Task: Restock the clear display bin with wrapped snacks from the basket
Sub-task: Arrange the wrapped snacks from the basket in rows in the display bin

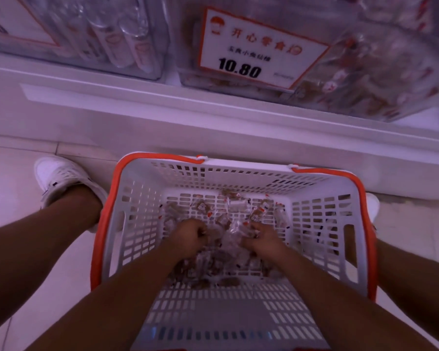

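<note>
Both hands in basket, grabbing wrapped snacks.
Snacks (221,224) loose on the floor of the white basket (147,198), pointing all ways, too many to count; left hand (191,235) and right hand (261,238) each clenched on some. Clear bin (365,72) at 12–1 o'clock, tag (261,49) reads "10.80".

- We see a white slotted basket (314,216) with an orange rim.
- We see clear snack wrappers (228,239) with brown contents and red-white marks.
- We see a white price sign (261,49), orange border, black digits.
- We see a white shoe (61,178).
</note>
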Demonstrator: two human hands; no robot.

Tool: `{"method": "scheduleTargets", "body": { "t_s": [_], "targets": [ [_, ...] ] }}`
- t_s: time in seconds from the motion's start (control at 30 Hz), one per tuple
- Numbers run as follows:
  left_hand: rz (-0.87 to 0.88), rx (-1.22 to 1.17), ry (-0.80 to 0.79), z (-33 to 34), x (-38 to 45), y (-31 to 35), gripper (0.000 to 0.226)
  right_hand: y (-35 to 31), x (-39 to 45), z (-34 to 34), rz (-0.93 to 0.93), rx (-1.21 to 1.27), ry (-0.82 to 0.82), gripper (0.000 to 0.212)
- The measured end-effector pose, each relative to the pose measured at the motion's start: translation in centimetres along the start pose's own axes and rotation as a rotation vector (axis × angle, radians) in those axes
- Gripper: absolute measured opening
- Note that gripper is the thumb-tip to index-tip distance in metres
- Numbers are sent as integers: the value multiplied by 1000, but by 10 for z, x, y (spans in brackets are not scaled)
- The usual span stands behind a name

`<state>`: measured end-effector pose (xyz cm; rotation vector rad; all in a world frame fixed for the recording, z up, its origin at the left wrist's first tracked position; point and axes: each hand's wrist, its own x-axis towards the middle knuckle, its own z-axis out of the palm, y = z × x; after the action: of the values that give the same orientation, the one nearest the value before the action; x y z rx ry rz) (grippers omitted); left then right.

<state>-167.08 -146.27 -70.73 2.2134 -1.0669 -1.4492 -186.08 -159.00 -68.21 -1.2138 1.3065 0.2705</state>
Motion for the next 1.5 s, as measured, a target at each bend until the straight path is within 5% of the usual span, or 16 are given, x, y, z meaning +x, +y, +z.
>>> {"method": "scheduleTargets", "body": {
  "t_s": [0.13,0.37,0.53,0.7,0.83,1.0,1.17,1.37,1.5],
  "targets": [
    [-23,-117,92,-54,-5,27,9,-40,-25,-26,-14,160,15,38],
    [171,-448,88,-154,-107,133,32,-143,-128,-41,-346,300,-54,29],
    [142,-860,103,-170,-188,191,11,-186,-216,-51,-588,525,-65,38],
    [152,-1225,121,-153,-206,230,27,-198,-246,-34,-711,684,8,24],
    [204,-1239,108,-157,-192,251,35,-209,-237,-21,-690,655,108,19],
    [302,-1206,162,-162,-171,253,45,-228,-224,-30,-736,336,170,11],
    [283,-1253,143,-170,-160,249,39,-244,-215,-46,-783,24,62,10],
    [238,-1235,285,-172,-162,247,56,-247,-218,-59,-678,204,-197,28],
    [230,-1250,429,-174,-160,241,42,-239,-219,-57,-509,442,-205,35]
  ]
}}
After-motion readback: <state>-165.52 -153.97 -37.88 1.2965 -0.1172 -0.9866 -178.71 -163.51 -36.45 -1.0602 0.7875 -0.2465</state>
